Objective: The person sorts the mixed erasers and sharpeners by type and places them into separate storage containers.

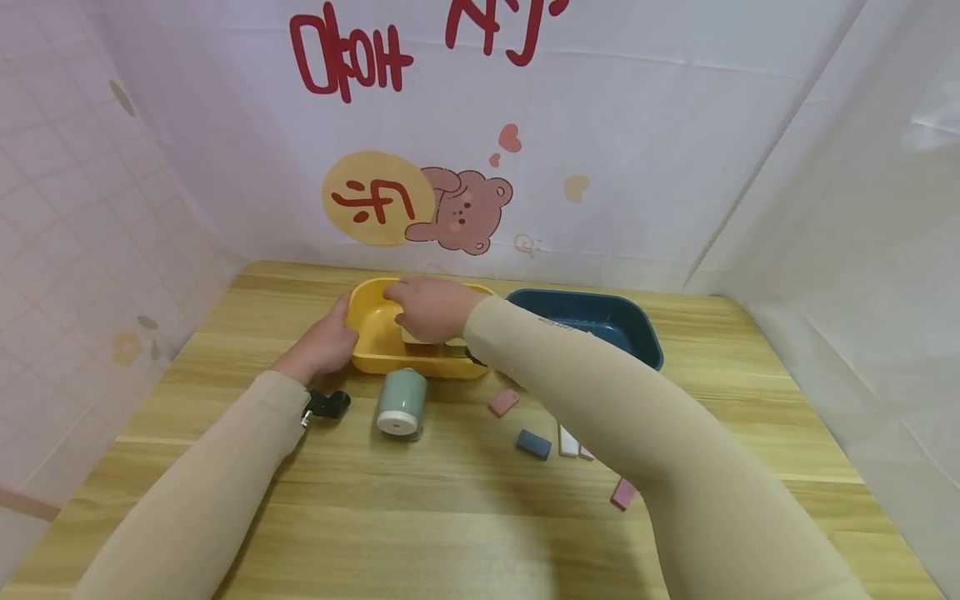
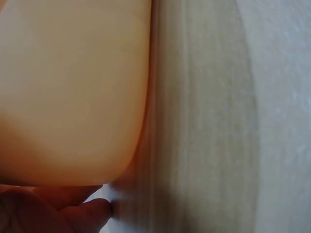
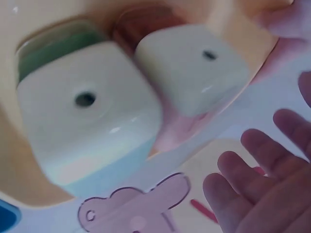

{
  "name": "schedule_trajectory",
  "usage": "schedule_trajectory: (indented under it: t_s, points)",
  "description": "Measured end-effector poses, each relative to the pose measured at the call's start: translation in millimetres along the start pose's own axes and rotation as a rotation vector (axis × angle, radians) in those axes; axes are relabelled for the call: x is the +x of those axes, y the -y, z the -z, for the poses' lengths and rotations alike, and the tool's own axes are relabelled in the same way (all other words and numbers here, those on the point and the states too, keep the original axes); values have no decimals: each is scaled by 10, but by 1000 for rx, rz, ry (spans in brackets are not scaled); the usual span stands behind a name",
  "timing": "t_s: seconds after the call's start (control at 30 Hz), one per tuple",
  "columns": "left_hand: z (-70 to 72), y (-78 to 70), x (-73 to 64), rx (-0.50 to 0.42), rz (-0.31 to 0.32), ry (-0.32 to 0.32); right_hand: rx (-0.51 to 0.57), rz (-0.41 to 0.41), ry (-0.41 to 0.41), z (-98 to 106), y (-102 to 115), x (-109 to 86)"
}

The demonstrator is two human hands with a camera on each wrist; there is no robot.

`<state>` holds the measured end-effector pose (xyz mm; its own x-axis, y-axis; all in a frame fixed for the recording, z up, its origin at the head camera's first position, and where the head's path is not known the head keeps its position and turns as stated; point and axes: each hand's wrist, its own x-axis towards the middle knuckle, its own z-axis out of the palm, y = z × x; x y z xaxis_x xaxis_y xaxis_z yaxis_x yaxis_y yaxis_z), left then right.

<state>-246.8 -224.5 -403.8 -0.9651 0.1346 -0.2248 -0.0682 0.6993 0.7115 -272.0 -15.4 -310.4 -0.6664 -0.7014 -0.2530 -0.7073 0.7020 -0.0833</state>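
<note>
At the left end of a yellow basin point(image 1: 420, 365), my left hand point(image 1: 324, 340) grips the wall, with fingers on the outside near the tabletop in the left wrist view. My right hand point(image 1: 435, 307) hovers over the basin; the right wrist view shows its fingers spread loosely and nothing in them. Inside the basin, below that hand, lie a green container point(image 3: 58, 51) and a reddish-brown container point(image 3: 146, 24), both with white ends that have a small dark hole. A similar pale green container point(image 1: 403, 393) with a white end lies on the table just in front.
A dark blue basin point(image 1: 648, 337) stands to the right, partly behind my right sleeve. Scattered in front are a pink block point(image 1: 504, 402), a blue-grey block point(image 1: 534, 444), a white block point(image 1: 567, 442) and other pink ones. White printed cloth point(image 1: 637, 125) hangs behind the table.
</note>
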Motion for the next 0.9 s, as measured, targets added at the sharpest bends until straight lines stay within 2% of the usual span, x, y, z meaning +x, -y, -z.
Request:
schedule_trajectory:
  t_s: [0.2,0.4,0.57,0.77,0.9]
  points:
    - [12,2,-2,-16,-28,3,-18,27,-77,12,183,-119]
    - [12,0,-10,-26,-46,-2,-27,104,-85,-5,321,-278]
    - [10,-7,-22,-65,-29,1,-54,165,-39,-32,404,-405]
    - [29,-16,-32,-22,2,20,-88,220,41,-93,462,-517]
    - [13,-7,-30,-48,5,19,-106,232,79,-135,502,-563]
